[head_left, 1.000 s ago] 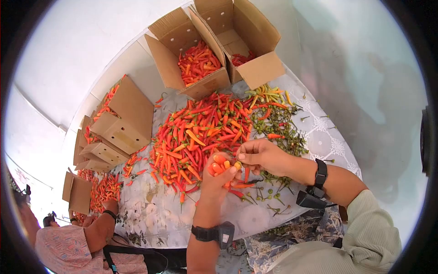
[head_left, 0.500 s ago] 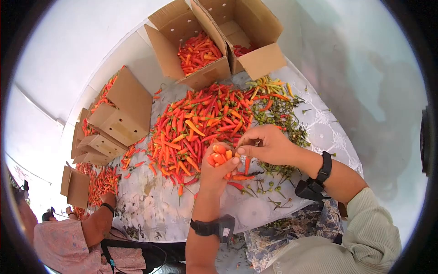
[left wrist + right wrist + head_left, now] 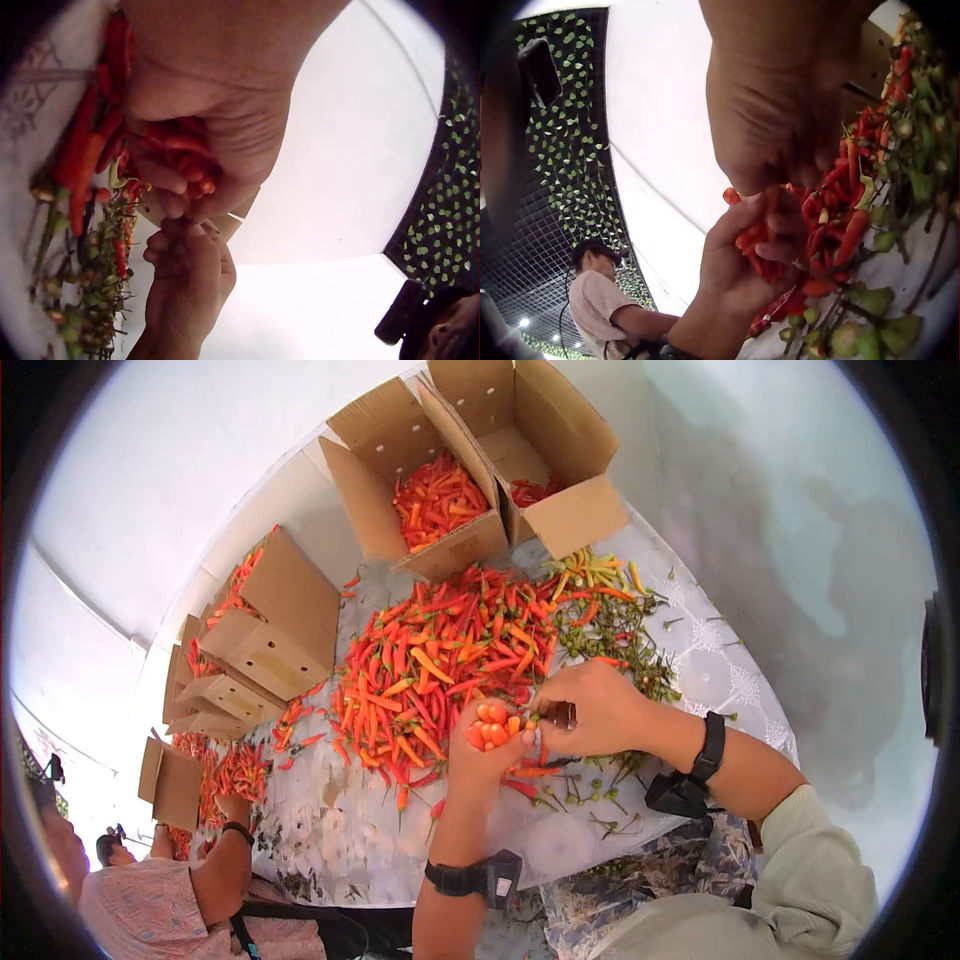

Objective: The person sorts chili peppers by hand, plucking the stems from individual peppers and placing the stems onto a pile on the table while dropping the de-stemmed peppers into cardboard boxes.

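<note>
Hands meet over the near edge of the table (image 3: 722, 672), a camera strapped to each wrist.

Left hand (image 3: 480, 760): fist upright, fingers wrapped tight round a bunch of chillies (image 3: 492, 725), all orange. The bunch's long axis runs through the fist, roughly 6 to 12 o'clock. Blunt ends point to 12 and stick out of the top of the fist. Tips are hidden in the palm.

Right hand (image 3: 595, 710): at 3 o'clock of the left, touching it, knuckles up. Thumb and curled fingers pinch the bunch at its 3 o'clock edge, so it's the nearer hand to that side. Can't tell which pod it has, the fingers cover it.

Neighbour's arm (image 3: 225, 865) is at 8 o'clock on the same near edge, well apart.

Green stems (image 3: 600, 792) lie loose on the cloth at 5 o'clock, just beside the hands.

Red-orange heap (image 3: 430, 660) is at 11 o'clock, near.

Beyond the heap at 12, two open cartons stand side by side, left carton (image 3: 455, 552) and right carton (image 3: 570, 512). Both hold chillies.

Side cartons (image 3: 270, 650) are at 10 o'clock.
</note>
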{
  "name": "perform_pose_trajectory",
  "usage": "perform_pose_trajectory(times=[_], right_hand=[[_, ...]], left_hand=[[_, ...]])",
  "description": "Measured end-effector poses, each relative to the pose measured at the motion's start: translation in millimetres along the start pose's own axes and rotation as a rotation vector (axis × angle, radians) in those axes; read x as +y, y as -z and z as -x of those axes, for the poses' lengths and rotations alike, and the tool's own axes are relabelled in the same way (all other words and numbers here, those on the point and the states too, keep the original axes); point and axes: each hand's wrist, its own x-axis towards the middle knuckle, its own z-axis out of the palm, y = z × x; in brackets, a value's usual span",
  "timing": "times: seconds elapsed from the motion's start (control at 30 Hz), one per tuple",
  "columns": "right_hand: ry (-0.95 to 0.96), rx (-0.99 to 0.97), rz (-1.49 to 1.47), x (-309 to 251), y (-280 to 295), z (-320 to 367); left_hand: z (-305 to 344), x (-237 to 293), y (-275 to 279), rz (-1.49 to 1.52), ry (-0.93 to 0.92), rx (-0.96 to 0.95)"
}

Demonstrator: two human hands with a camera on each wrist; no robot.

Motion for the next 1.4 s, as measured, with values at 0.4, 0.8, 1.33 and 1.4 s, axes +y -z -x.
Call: perform_pose_trajectory(times=[0.4, 0.8, 1.33, 1.4], right_hand=[[-0.055, -0.009, -0.118, 4.4, -3.9, 2.4], [-0.330, -0.244, -0.475, 9.5, 8.3, -5.2], [-0.602, -0.374, -0.668, 9.1, 1.2, -4.4], [-0.628, -0.365, -0.760, 7.6, -0.1, -4.2]], left_hand=[[3.1, 0.1, 2.2, 0.061, 0.052, -0.059], [-0.6, 0.7, 3.1, -0.052, 0.007, -0.059], [-2.1, -4.9, 7.1, -0.070, -0.013, -0.097], [0.0, -1.4, 6.7, 0.009, 0.026, -0.109]])
